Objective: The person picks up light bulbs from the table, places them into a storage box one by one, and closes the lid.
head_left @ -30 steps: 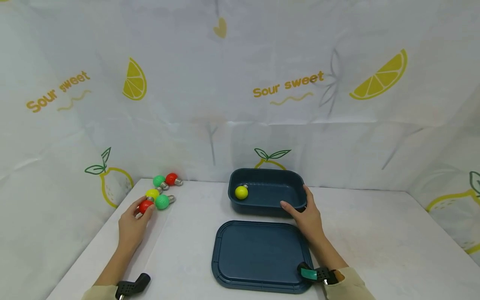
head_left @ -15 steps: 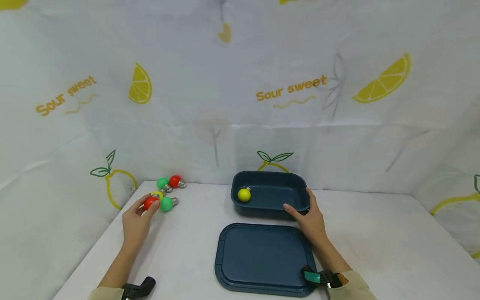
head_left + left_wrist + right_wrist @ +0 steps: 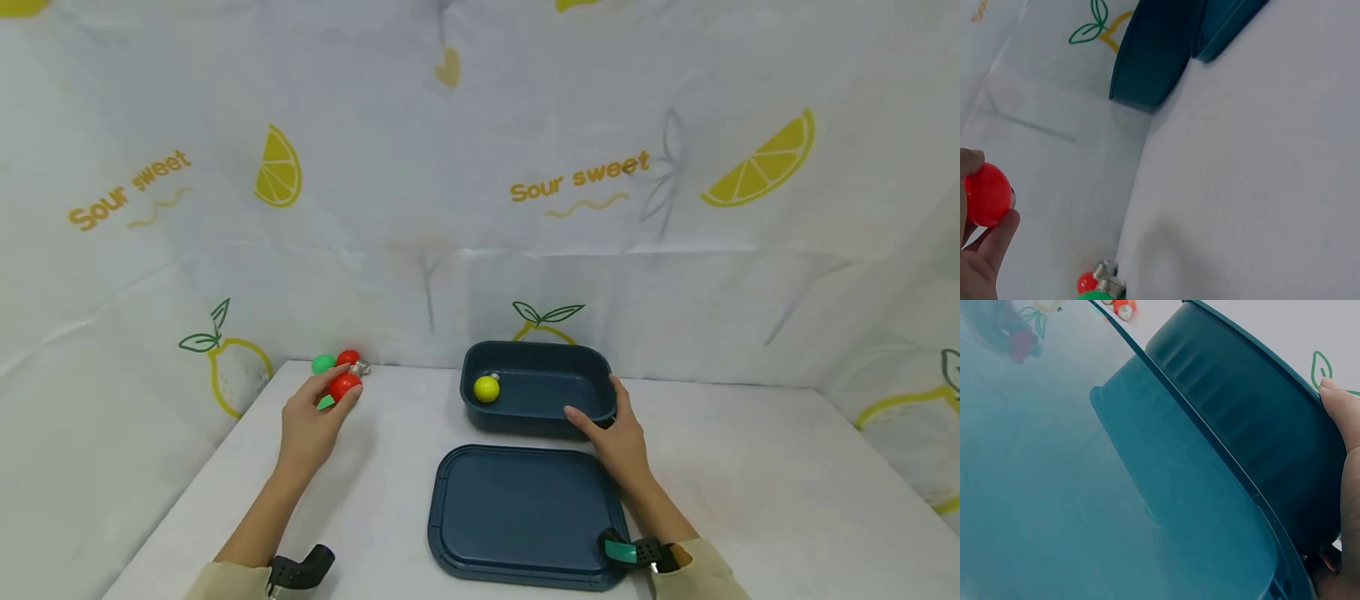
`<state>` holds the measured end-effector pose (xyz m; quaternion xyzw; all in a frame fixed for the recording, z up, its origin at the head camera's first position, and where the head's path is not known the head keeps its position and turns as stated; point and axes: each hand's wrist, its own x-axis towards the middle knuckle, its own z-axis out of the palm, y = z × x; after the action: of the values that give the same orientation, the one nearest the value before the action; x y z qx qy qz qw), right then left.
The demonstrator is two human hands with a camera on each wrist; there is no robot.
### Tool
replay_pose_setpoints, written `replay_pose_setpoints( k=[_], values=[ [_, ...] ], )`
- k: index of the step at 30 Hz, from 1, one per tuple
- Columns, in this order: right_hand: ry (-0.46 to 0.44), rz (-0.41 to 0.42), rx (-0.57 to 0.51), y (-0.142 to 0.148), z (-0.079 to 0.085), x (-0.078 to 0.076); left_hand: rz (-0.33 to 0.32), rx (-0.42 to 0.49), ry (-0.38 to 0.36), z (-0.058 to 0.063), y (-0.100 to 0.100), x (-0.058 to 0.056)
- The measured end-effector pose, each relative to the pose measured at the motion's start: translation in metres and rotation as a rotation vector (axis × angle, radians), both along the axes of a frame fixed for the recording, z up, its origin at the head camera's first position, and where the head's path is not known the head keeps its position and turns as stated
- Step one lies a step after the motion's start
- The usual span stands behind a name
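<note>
My left hand (image 3: 311, 421) pinches a red light bulb (image 3: 345, 387) between thumb and fingers, lifted over the table at the far left. In the left wrist view this red bulb (image 3: 988, 195) shows at the left edge, its base mostly hidden. Behind the hand lie a green bulb (image 3: 322, 363) and another red bulb (image 3: 348, 357); part of a second green bulb (image 3: 326, 402) peeks past the fingers. My right hand (image 3: 621, 435) grips the near right corner of a dark blue box (image 3: 536, 422), thumb at the rim. Inside it, at the left, sits a yellow bulb (image 3: 487, 388).
A dark blue lid (image 3: 528, 517) lies flat in front of the box, close to my right forearm. White cloth printed with lemons (image 3: 420, 200) hangs right behind the table (image 3: 735, 483) and at both sides.
My left hand has lifted the red bulb and carried it rightward and slightly back, covering the yellow bulb on the table. My right hand stays on the box.
</note>
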<state>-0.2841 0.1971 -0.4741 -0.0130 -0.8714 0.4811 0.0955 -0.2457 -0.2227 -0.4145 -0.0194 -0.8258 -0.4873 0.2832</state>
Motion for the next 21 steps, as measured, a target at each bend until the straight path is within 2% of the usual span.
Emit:
replay_pose_setpoints(
  k=[3, 7, 14, 21],
  values=[
    [-0.002, -0.006, -0.002, 0.001, 0.001, -0.001, -0.055, -0.028, 0.002, 0.007, 0.018, -0.001],
    [-0.006, -0.004, -0.003, 0.002, 0.001, -0.002, -0.117, -0.023, -0.019, 0.014, 0.045, -0.004],
    [-0.005, -0.014, -0.006, 0.003, 0.001, 0.000, -0.195, 0.039, -0.011, 0.022, 0.087, -0.020],
    [0.007, -0.007, -0.020, 0.000, 0.002, 0.001, -0.244, 0.089, 0.039, 0.031, 0.115, -0.037]
  ],
)
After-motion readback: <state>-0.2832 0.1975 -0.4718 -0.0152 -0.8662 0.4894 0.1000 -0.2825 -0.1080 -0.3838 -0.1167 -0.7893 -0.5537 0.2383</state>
